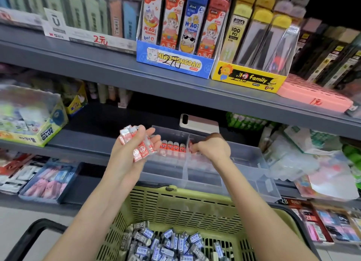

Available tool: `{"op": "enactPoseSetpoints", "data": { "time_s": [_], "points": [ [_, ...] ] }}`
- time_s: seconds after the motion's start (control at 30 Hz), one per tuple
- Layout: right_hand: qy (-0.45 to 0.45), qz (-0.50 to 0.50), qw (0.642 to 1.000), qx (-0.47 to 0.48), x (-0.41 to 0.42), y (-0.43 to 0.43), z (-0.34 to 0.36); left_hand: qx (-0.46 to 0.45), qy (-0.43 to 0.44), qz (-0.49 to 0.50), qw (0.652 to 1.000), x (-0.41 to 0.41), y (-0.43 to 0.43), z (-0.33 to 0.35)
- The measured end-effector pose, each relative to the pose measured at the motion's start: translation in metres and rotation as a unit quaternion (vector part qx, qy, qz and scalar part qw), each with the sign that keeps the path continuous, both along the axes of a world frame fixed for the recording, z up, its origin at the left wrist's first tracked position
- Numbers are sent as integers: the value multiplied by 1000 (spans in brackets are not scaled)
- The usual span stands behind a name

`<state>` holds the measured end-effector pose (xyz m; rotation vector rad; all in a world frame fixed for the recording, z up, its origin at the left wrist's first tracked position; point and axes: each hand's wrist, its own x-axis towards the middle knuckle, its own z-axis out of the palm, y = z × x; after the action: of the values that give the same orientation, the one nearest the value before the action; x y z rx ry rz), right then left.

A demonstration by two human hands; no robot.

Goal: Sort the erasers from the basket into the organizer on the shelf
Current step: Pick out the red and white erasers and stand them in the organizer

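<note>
A grey metal shelf (pixel 93 143) runs across a stationery aisle, and a clear plastic organizer (pixel 246 159) with dividers sits on its front edge. In the organizer's left compartment a row of red erasers (pixel 172 146) stands upright against the back wall. The left grip (pixel 134 143) is raised just in front of that compartment, palm up, with its fingers curled round a loose handful of red-and-white wrapped erasers (pixel 141 150). The right grip (pixel 210 146) hangs over the next compartment with its fingers curled downward. A spot of red shows at the fingertips, but it is too blurred to tell whether they pinch anything. Below the organizer, against the shelf edge, is a green slotted basket (pixel 175 202) with a heap of blue-and-grey wrapped erasers (pixel 168 243) on its floor and a black handle (pixel 29 233) at the lower left. A white slab-like object (pixel 199 123) lies behind the organizer. On the upper shelf (pixel 117 69) stand a blue display box (pixel 175 62) of cartoon-printed cases, a yellow display box (pixel 248 79) of clear tubes and a pink box (pixel 312 98). To the left on the organizer's shelf is a glue carton (pixel 33 132), and lower down sits a dark blue tray (pixel 50 180) of pink and blue packets.
</note>
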<state>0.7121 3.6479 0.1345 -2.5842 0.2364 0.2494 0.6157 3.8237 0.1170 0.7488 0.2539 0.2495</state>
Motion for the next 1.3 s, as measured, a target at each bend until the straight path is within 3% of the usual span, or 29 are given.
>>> {"op": "enactPoseSetpoints", "data": {
  "time_s": [0.2, 0.3, 0.33, 0.4, 0.47, 0.57, 0.67, 0.73, 0.83, 0.93, 1.07, 1.23, 1.3],
  "points": [
    [-24, 78, 997, -17, -7, -3, -12, -81, 25, -30, 996, 1, -13, 4],
    [-136, 91, 984, -74, -21, 1, -6, -108, 16, -40, 993, 1, -13, 4],
    [-191, 98, 976, -48, -30, 6, -3, -115, 11, -43, 992, 1, -13, 4],
    [-223, 139, 959, 103, -50, 21, 3, -115, 1, -46, 992, 0, -13, 3],
    [-166, 195, 935, 245, -71, 39, 10, -100, -8, -53, 994, -1, -12, 1],
    [-88, 223, 915, 324, -85, 51, 13, -75, -20, -73, 994, -3, -10, -2],
    [-29, 166, 904, 392, -84, 44, 16, -73, -43, -81, 993, -4, -7, -6],
    [-91, 117, 926, 348, -76, 27, 17, -76, -46, -72, 993, -4, -7, -7],
    [-197, 1, 973, 123, -52, -4, 14, -73, -21, -55, 996, -5, -8, -10],
    [-151, -32, 988, -19, -28, -17, 7, 15, 6, -56, 998, -8, -11, -8],
    [-97, -2, 993, -73, -8, -13, -6, 50, -5, -56, 997, -10, -14, -7],
    [-96, 32, 992, -80, -9, -4, -18, 33, 2, -52, 998, -10, -13, -8],
    [-119, 66, 982, -132, -14, -5, -15, 24, 5, -57, 998, -9, -12, -7]
  ]
}}
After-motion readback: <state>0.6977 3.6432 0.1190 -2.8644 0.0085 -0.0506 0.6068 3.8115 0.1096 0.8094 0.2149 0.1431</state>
